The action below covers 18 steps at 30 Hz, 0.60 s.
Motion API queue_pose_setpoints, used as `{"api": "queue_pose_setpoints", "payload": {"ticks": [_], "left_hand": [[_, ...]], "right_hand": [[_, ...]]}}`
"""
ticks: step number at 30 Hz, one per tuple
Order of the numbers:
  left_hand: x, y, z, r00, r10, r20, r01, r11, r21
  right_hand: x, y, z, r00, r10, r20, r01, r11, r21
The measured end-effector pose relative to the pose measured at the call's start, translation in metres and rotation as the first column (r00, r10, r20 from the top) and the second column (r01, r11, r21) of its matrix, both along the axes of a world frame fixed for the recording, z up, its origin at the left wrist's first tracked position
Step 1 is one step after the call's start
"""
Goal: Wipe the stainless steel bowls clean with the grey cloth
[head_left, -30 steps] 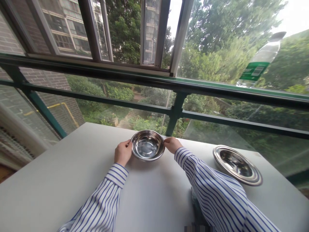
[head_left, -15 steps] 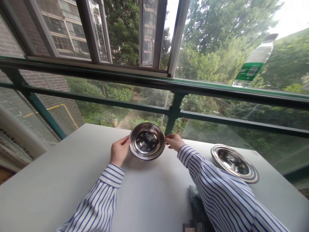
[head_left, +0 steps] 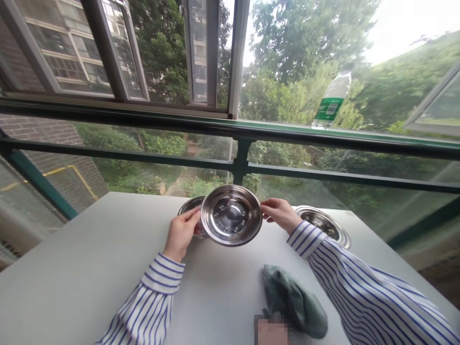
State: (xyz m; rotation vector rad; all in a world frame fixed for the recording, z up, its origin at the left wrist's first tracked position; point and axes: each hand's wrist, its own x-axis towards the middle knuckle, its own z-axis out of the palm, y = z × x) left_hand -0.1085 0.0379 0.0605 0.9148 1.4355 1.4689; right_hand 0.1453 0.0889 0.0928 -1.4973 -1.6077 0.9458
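"What else around, largest first?"
"Beyond the far edge, a green railing (head_left: 158,125). Before it, a white table (head_left: 219,297). Toward the near edge, right of centre, a crumpled green cloth (head_left: 294,304). By the far right corner, a wide-rimmed steel dish (head_left: 328,224). Close to the far edge, just behind the left hand (head_left: 178,235), a second bowl (head_left: 189,205). Above the railing, a bottle (head_left: 331,103)."
"And the held bowl (head_left: 232,215)?"
"Near the middle of the far edge. Round, so no long axis; hollow tipped back toward the wearer. Left thumb and fingers pinched on its left rim; right hand (head_left: 282,214) likewise opposite."
"Hard to make out?"
"Near edge, cut off. Second bowl and dish, partly covered. Patch below the cloth (head_left: 271,330), pixelated."
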Motion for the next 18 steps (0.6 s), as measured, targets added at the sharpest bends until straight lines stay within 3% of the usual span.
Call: {"api": "queue_pose_setpoints", "payload": {"ticks": [9,18], "left_hand": [[0.05,-0.008,-0.008,0.962,-0.274,-0.005,0.272,0.955,-0.122],[0.067,-0.007,-0.033,0.939,-0.345,-0.007,0.337,0.92,-0.199]], "right_hand": [[0.045,-0.025,-0.027,0.991,-0.128,-0.035,0.119,0.975,-0.189],[0.06,-0.036,-0.057,0.992,-0.119,-0.036,0.1,0.936,-0.339]]}}
